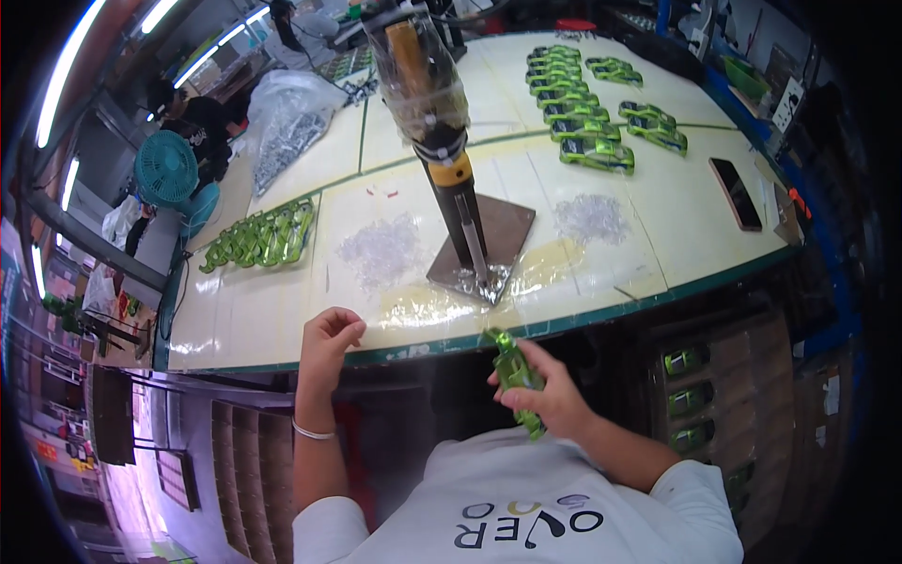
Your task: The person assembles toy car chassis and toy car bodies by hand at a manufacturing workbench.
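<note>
My right hand (554, 390) grips a shiny green toy car body (519, 371) in front of my chest, just off the near table edge. Its fingers and thumb wrap round the body's middle. Over the table's edge at left, my left hand (329, 346) is curled, thumb and fingertips drawn together; whatever they may pinch is too small to see. Beyond the hands, an upright tool (463, 202) stands on a brown metal base plate (512, 230). Small clear plastic pieces lie in a left pile (381, 252) and a right pile (592, 218).
Green car bodies stand in a left row (263, 237) and in far-right rows (597, 155). A phone (736, 193) lies at right. A clear bag of parts (289, 122), a teal fan (167, 167) and another person (202, 117) are far left. A divided box (775, 399) stands below right.
</note>
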A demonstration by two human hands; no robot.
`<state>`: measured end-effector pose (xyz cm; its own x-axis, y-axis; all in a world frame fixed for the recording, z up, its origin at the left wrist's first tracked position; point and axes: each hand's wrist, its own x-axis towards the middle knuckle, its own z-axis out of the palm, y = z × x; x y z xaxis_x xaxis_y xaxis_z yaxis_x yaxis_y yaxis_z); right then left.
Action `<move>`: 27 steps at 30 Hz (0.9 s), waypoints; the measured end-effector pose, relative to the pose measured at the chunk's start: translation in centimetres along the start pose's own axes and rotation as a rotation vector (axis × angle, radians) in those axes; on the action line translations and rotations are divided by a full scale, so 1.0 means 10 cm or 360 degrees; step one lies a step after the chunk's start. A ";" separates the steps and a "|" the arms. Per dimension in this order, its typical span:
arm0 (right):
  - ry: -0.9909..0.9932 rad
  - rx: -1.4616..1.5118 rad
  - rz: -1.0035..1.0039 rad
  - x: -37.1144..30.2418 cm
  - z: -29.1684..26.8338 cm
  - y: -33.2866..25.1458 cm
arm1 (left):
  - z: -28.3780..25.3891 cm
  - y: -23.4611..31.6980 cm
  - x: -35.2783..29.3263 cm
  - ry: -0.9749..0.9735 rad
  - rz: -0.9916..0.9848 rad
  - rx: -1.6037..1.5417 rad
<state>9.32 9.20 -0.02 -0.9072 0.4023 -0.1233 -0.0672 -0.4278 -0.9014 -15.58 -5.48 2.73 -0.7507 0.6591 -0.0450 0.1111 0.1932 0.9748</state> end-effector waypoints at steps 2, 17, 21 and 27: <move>0.0051 -0.0243 -0.0176 0.01 -0.02 -0.13 | 0.18 0.04 -0.24 -0.0102 -0.0021 -0.0251; 0.0215 -0.1561 -0.1035 0.06 -0.03 -0.30 | 0.97 0.48 -0.81 -0.0423 0.0583 -0.0671; 0.0220 -0.1617 -0.1135 0.04 -0.03 -0.28 | 1.03 0.44 -0.77 -0.0308 0.0826 -0.0339; 0.0198 -0.1670 -0.1255 0.05 -0.05 -0.27 | 1.03 0.41 -0.76 -0.0273 0.0793 -0.0189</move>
<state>9.20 10.94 2.14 -0.7253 0.3483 0.5938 -0.1541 0.7586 -0.6331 -2.73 -2.19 4.81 -0.5076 0.7612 0.4036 0.3446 -0.2499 0.9049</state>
